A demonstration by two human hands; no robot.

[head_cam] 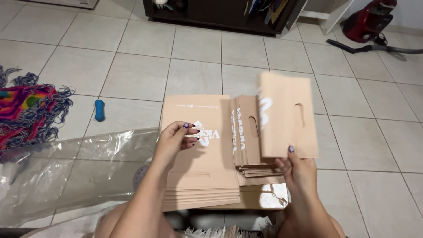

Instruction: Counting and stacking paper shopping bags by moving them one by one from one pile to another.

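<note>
The right hand (296,169) pinches the bottom edge of a flat beige cardboard sleeve with a handle slot (287,115), upright above the right-hand pile of sleeves (247,136), best squared first, while the left hand (174,140) rests loosely curled, holding nothing, on the left stack (198,176).

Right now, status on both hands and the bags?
Right hand holds one flat paper bag raised. Left hand rests on the left stack. Nothing blocking.
</note>
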